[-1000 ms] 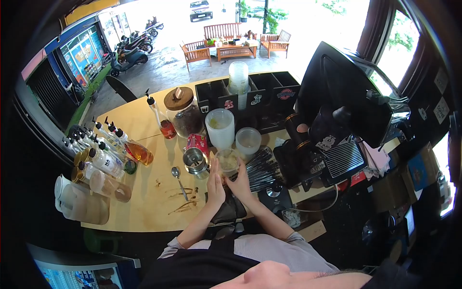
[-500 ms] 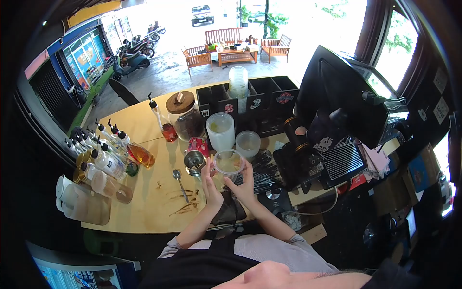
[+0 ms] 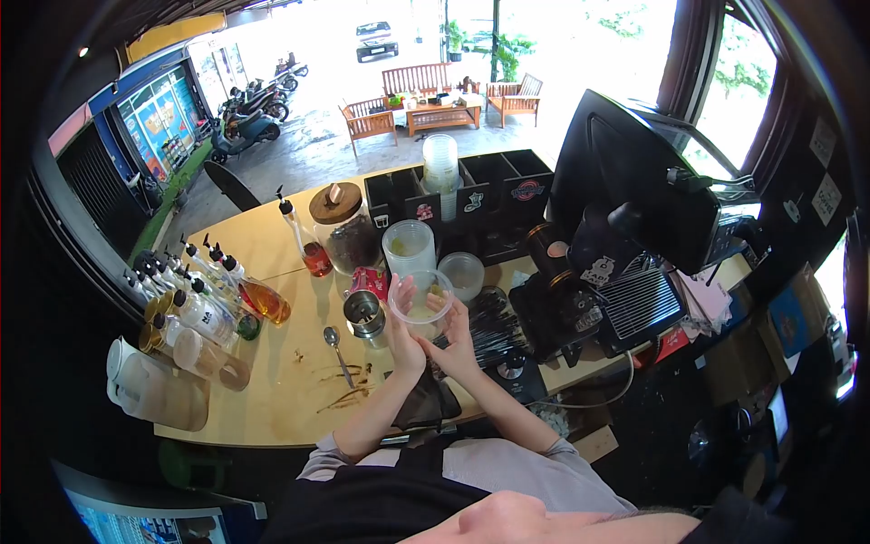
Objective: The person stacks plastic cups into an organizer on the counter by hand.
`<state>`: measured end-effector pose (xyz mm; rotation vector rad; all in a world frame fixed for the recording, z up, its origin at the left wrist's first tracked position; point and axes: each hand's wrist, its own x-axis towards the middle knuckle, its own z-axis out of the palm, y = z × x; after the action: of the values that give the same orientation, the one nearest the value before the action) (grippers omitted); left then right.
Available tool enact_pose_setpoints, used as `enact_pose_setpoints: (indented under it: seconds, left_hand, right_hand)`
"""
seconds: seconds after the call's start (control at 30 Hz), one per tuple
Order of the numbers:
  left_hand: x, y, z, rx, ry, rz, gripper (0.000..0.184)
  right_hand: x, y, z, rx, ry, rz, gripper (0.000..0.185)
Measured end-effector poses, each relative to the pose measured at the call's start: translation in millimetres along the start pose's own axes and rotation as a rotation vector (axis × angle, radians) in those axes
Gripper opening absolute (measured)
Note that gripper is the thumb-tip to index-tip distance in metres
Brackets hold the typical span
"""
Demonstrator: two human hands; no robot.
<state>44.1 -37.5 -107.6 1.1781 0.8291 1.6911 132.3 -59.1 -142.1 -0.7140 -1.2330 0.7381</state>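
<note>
Between my two hands is a clear plastic cup (image 3: 422,310), its round rim facing up toward me. My left hand (image 3: 405,340) is wrapped along its left side, fingers stretched up behind the wall. From the right, my right hand (image 3: 455,344) closes round the other side, and the heels of both hands nearly meet below. Just beyond stands a stack of clear cups (image 3: 409,245), with a shorter round tub (image 3: 462,275) to its right. A metal cup (image 3: 364,315) stands left of my left hand, beside a red packet (image 3: 370,282).
A spoon (image 3: 338,354) lies by brown smears on the wooden counter (image 3: 272,390). Several pump bottles (image 3: 263,297) and a pitcher (image 3: 159,385) line the left. A wooden-lidded jar (image 3: 344,227) and black organizer (image 3: 503,208) stand behind; a black monitor (image 3: 625,172) rises at right.
The cup has shifted slightly left and tilted a little, its rim showing wider. My hands have drawn closer together beneath it, with the fingers further up the sides.
</note>
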Motion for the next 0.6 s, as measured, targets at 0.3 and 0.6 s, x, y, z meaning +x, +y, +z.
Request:
enact_pose_setpoints:
  seconds: [0.3, 0.6]
  left_hand:
    - [65.7, 23.1, -3.2, 0.13, -0.259, 0.037, 0.06]
    - [112.2, 65.1, 15.7, 0.301, -0.319, 0.179, 0.054]
  right_hand:
    - [63.6, -52.8, -29.2, -0.146, 0.17, -0.068, 0.066]
    - [149.7, -93.0, -47.2, -0.432, 0.209, -0.062, 0.069]
